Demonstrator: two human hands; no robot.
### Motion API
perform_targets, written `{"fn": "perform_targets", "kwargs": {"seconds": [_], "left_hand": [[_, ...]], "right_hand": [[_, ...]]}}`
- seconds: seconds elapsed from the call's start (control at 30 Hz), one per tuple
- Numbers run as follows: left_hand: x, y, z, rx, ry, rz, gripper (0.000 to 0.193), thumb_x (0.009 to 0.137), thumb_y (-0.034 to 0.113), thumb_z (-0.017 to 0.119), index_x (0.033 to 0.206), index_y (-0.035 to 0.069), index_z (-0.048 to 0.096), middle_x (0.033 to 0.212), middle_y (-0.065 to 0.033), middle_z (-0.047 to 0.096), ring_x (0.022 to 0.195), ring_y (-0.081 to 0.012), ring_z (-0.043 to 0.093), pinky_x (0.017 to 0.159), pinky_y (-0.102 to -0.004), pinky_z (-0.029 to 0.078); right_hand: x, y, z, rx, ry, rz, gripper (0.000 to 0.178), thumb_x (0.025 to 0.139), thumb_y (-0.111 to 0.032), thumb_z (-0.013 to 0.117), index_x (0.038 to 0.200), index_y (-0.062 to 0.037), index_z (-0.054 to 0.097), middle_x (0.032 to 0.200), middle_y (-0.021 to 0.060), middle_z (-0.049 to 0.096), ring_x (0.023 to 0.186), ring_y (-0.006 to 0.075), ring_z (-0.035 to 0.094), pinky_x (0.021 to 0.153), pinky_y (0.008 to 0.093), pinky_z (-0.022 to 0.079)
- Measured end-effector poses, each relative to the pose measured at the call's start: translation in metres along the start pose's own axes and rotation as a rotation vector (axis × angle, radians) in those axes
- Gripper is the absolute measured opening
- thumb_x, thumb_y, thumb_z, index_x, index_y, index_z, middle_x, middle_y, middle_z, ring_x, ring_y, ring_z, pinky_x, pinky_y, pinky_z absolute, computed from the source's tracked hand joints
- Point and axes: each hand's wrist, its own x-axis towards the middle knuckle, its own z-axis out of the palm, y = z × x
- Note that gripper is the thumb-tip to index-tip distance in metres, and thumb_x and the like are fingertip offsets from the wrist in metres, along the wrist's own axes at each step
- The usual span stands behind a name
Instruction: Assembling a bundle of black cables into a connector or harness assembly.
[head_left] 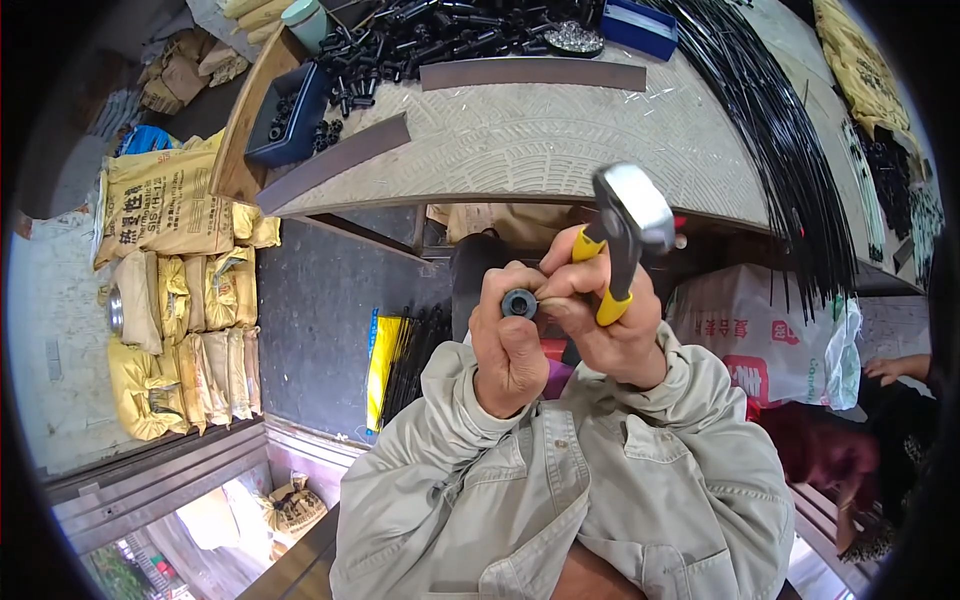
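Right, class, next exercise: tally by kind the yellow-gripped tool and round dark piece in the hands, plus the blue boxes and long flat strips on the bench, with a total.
Yellow-gripped tool: 1
Round dark piece: 1
Blue boxes: 2
Long flat strips: 2
Total: 6

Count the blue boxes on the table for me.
2: the darker blue box at the left end of the table, the brighter blue box farther back, right of centre. Others may be hidden.
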Motion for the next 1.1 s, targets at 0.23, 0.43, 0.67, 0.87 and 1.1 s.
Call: {"fn": "perform_targets", "kwargs": {"seconds": [0.23, 0.43, 0.67, 0.87, 1.1], "left_hand": [[-0.001, -0.007, -0.006, 0.018, 0.032, 0.114, 0.055, 0.092, 0.05, 0.028, 0.091, -0.002, 0.045, 0.072, -0.0082, 0.047, 0.059, -0.0135, 0.041, 0.053, -0.0256, 0.034], [-0.005, -0.016, -0.02, 0.007, 0.05, 0.001, 0.056, 0.092, 0.053, 0.025, 0.092, 0.0, 0.043, 0.076, -0.0063, 0.046, 0.063, -0.0119, 0.041, 0.056, -0.024, 0.035], [-0.009, -0.032, -0.045, -0.326, 0.139, -0.036, 0.055, 0.094, 0.049, 0.027, 0.091, -0.002, 0.048, 0.068, -0.0045, 0.044, 0.055, -0.0079, 0.038, 0.05, -0.021, 0.031], [-0.012, -0.028, -0.044, 0.019, 0.047, -0.06, 0.062, 0.09, 0.058, 0.026, 0.093, 0.0, 0.046, 0.073, -0.0068, 0.048, 0.054, -0.0096, 0.041, 0.048, -0.0216, 0.032], [-0.014, -0.03, -0.042, -0.158, 0.034, -0.077, 0.055, 0.092, 0.052, 0.03, 0.098, 0.0, 0.051, 0.068, 0.0005, 0.05, 0.053, -0.0037, 0.038, 0.047, -0.019, 0.03]], "right_hand": [[-0.007, 0.005, 0.015, 0.014, 0.158, -0.09, 0.014, 0.071, -0.004, 0.071, 0.082, -0.0027, 0.063, 0.078, 0.0082, 0.056, 0.073, 0.0194, 0.052, 0.063, 0.0282, 0.041], [-0.01, 0.015, 0.033, 0.097, 0.136, 0.026, 0.011, 0.073, 0.002, 0.067, 0.083, -0.0011, 0.063, 0.082, 0.0074, 0.053, 0.077, 0.0157, 0.048, 0.068, 0.0269, 0.039], [0.003, 0.0, -0.017, -0.649, -0.322, -0.135, 0.024, 0.062, 0.005, 0.062, 0.086, 0.0014, 0.059, 0.093, 0.0137, 0.053, 0.076, 0.0259, 0.056, 0.062, 0.0319, 0.046], [-0.001, -0.01, -0.039, -1.049, -0.663, -0.244, 0.024, 0.063, -0.007, 0.06, 0.086, -0.0017, 0.06, 0.093, 0.0098, 0.054, 0.074, 0.0233, 0.056, 0.063, 0.0308, 0.046], [0.016, -0.03, -0.036, -1.19, -0.666, -0.217, 0.034, 0.069, -0.01, 0.057, 0.101, -0.0017, 0.06, 0.109, 0.0109, 0.05, 0.092, 0.0238, 0.054, 0.079, 0.0374, 0.043]]}}
